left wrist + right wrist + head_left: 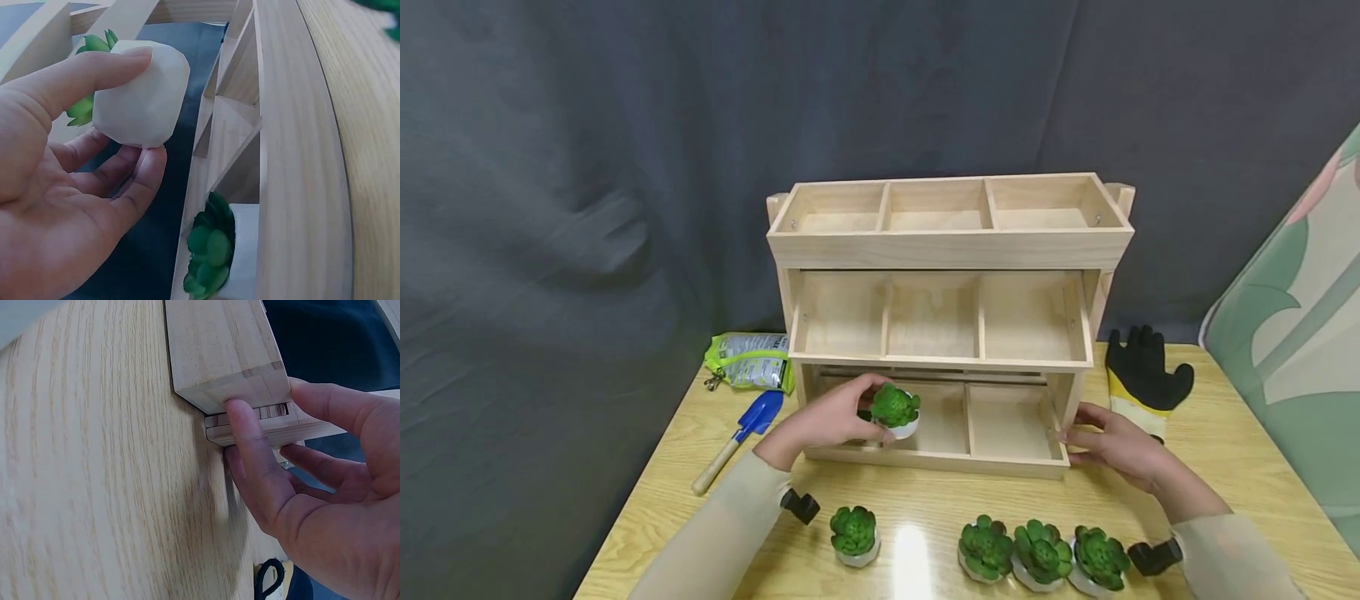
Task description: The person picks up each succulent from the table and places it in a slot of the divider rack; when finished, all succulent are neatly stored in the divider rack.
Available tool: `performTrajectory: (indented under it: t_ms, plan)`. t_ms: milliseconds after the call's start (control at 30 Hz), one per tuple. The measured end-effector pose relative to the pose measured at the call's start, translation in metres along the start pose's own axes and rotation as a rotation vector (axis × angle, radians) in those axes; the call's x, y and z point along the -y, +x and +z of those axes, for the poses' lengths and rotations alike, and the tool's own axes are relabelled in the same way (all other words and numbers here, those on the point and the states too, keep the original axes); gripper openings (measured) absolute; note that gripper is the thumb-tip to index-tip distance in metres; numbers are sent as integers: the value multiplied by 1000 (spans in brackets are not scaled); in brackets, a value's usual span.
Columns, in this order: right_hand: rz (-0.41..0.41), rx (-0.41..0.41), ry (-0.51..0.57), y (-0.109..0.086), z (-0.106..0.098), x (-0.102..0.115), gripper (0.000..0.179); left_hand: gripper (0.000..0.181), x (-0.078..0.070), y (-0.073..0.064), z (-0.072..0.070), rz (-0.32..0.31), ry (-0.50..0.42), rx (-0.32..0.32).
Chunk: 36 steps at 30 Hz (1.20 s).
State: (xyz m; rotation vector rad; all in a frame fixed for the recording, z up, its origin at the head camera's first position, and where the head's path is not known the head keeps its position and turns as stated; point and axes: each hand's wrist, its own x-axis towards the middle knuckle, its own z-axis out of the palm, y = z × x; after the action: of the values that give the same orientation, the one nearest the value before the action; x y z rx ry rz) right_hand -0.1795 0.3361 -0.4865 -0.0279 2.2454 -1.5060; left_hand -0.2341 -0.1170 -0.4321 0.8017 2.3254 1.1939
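Note:
A three-tier wooden planter stand (pixel 951 251) stands at the table's far side, each tier split into compartments. My left hand (pixel 831 417) holds a potted succulent (pixel 895 407) over the bottom tier, left of its middle. In the left wrist view the thumb and fingers grip its white pot (pixel 144 94). A second succulent (pixel 209 250) sits in a lower compartment, largely hidden by my hand in the head view. At the stand's lower right side, my right hand (pixel 1116 450) grips the end of the bottom tier, thumb at its upper edge and fingers against the outer side.
In front of the stand are one potted succulent (pixel 853 533) at left and a row of three more, including a middle succulent (pixel 1042 552). A blue trowel (pixel 760 412) and green bag (pixel 752 360) lie left; a black-and-yellow glove (pixel 1142 371) lies right.

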Motion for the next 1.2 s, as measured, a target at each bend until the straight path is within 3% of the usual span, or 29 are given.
performTrajectory:
  t_ms: [233, 400, 900, 1200]
  plan:
    - [2, -7, 13, 1, -1, -1, 85, 75, -1, 28, 5, 18, 105, 60]
    - [5, -7, 9, 1, -2, 0, 84, 79, -3, 44, 9, -16, 150, 108]
    - [14, -12, 17, -1, 1, 2, 84, 81, 1, 71, 21, -93, 255, 204]
    - [16, -9, 23, 1, 1, 1, 85, 48, 1, 84, 33, -25, 276, 284]
